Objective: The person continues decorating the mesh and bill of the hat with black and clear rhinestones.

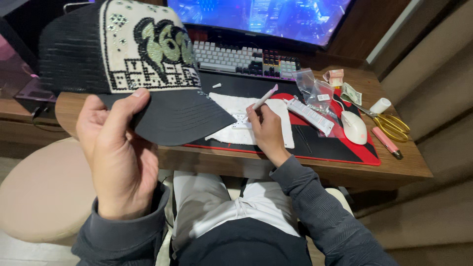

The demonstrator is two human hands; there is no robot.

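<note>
**A:** Two hands in frame, both busy. Left hand point(118, 152) is nearest the camera, raised over the lap, clamped on the brim of a black cap point(133, 69): thumb on top of the brim, fingers hidden under it.

**B:** Cap details?

**A:** Black mesh back, cream front panel covered in rhinestones, green and black pattern. It sits up and left of the desk edge, off the surface, tilted with the front panel facing the camera.

**B:** Right hand?

**A:** Right hand point(266, 130) rests on the desk, closed around a pale pink pen-like tool point(263, 97). Tool slants up and right. Tip end points down at a white tray point(249, 129) lying on the red and black desk mat point(340, 148). Tray holds small dots, too small to tell what they are.

**B:** Containers beyond that?

**A:** Clear plastic bag point(315, 88) just right of the tray, with smaller packets inside; contents not readable. White flat strip point(310, 116) lies in front of it.

**B:** Rest of the desk?

**A:** White mouse point(354, 127) on the mat, right. Gold scissors point(389, 123), a pink cutter point(387, 142), a white roll point(380, 105) and banknotes point(351, 92) near the right edge. Farther back, a keyboard point(241, 59), then a lit monitor point(261, 17).
</note>
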